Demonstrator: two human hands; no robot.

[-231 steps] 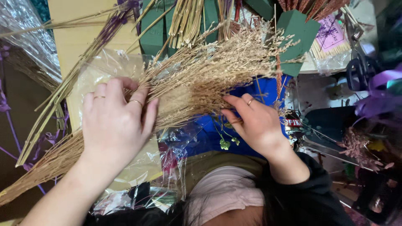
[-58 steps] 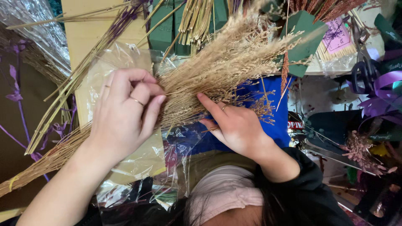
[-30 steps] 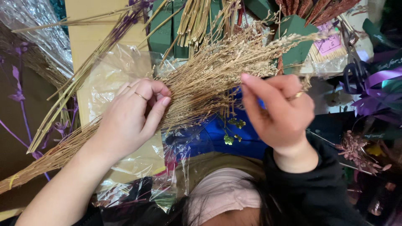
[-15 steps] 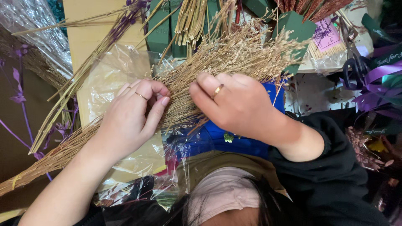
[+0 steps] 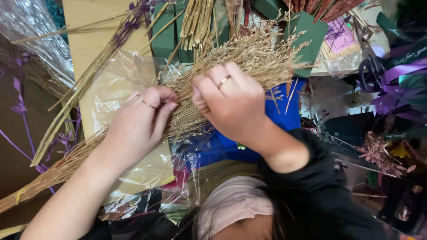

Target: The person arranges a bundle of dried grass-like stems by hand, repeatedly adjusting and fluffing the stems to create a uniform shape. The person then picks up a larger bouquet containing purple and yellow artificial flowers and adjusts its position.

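A long bundle of dried tan grass (image 5: 249, 58) lies slantwise from the lower left to the upper right. My left hand (image 5: 138, 124), a ring on one finger, is closed around the bundle's stems near their middle. My right hand (image 5: 231, 104), also ringed, lies on top of the feathery heads just right of the left hand, fingers curled into the grass. Under the bundle is crinkled clear cellophane (image 5: 120, 89) over a pale wooden board (image 5: 86, 40).
Dried purple flower stems (image 5: 129, 22) and loose straw stalks (image 5: 198, 22) lie above. Green foam blocks (image 5: 311, 35), a blue box (image 5: 284, 115), black scissors (image 5: 369, 71), purple ribbon (image 5: 400, 73) and dried pink sprigs (image 5: 378, 153) crowd the right. More cellophane (image 5: 31, 40) sits upper left.
My right hand has come from the bundle's right end leftward onto the grass heads, close to my left hand. The left hand has kept its hold on the stems.
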